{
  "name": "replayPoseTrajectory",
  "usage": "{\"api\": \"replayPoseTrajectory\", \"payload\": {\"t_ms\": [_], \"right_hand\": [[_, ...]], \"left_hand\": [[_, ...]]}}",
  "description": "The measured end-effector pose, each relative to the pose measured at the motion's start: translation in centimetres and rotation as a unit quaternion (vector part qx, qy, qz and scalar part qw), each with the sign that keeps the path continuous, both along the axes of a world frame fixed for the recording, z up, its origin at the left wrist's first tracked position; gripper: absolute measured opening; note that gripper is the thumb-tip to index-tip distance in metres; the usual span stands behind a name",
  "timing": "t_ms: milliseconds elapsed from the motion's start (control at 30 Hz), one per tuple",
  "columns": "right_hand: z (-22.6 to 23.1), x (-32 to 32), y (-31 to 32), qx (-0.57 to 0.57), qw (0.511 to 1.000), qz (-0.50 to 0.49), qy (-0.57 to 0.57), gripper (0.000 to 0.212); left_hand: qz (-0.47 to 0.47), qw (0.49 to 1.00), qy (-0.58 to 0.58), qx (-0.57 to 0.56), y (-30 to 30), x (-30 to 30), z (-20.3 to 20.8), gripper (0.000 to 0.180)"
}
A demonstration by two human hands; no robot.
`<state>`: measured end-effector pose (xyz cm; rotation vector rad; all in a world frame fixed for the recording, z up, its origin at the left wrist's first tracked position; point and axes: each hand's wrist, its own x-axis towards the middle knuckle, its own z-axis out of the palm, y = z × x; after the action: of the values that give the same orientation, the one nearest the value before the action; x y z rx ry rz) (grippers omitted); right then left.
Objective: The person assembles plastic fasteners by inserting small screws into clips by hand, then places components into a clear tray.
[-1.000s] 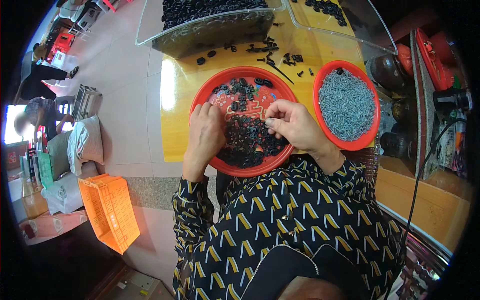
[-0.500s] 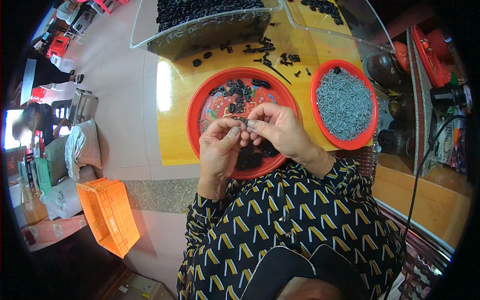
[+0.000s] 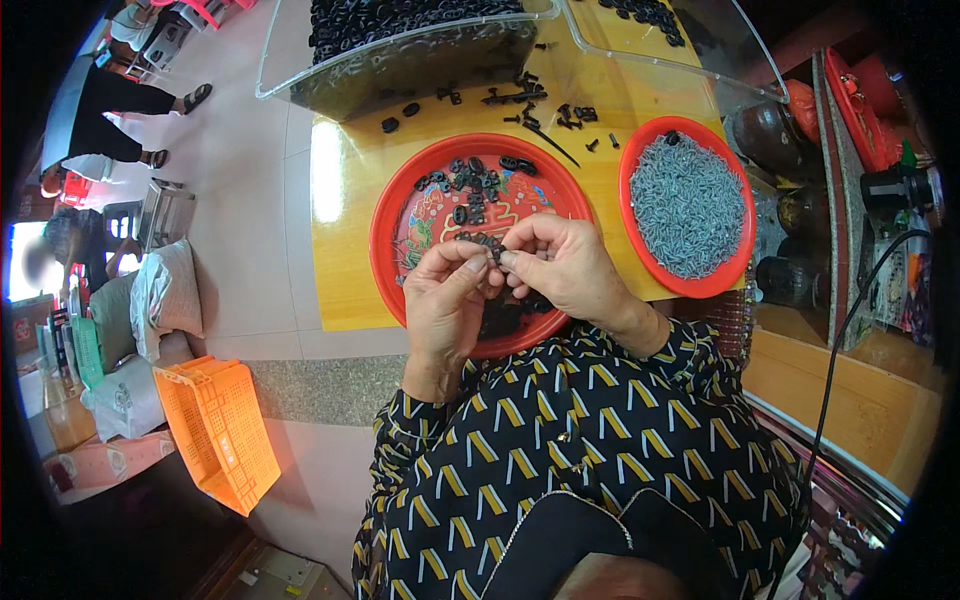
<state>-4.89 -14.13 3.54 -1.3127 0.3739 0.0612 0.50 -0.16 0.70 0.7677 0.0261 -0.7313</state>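
Above a round red tray (image 3: 388,222) with a flowered bottom, my two hands meet fingertip to fingertip. My left hand (image 3: 442,300) is closed in a pinch, thumb against forefinger. Opposite it, my right hand (image 3: 568,268) pinches too. Between them is a small black part (image 3: 495,254), mostly covered by the fingers, so its exact shape is hidden. Several small black plastic pieces (image 3: 470,178) lie in the tray beyond my hands, and more dark pieces (image 3: 500,318) are partly hidden below them.
Right of the tray, a red basin (image 3: 626,190) is heaped with grey screws (image 3: 690,205). A clear plastic bin (image 3: 420,62) of black pieces stands at the back of the yellow table (image 3: 345,270). Loose black parts (image 3: 518,95) lie between. An orange crate (image 3: 215,430) is at left.
My hands stay pinched together over the tray, with only small shifts of the fingers. At the far left, a person in black trousers has stepped further into view.
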Motion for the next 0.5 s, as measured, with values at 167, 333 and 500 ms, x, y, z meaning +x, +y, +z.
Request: {"api": "replayPoseTrajectory", "payload": {"t_ms": [167,333,500], "right_hand": [[-0.11,-0.29,0.09,-0.022,1.0,-0.007,-0.013,0.005],[-0.23,-0.44,0.23,-0.031,0.999,-0.008,-0.021,0.003],[-0.33,-0.56,0.34,-0.054,0.998,-0.008,-0.021,0.003]], "left_hand": [[0.02,1.0,-0.001,0.007,-0.38,-0.32,0.29,0.011],[0.036,0.999,-0.007,0.019,-0.46,-0.57,0.22,0.012],[0.063,0.993,-0.08,0.052,-0.66,-1.01,0.27,0.012]]}}
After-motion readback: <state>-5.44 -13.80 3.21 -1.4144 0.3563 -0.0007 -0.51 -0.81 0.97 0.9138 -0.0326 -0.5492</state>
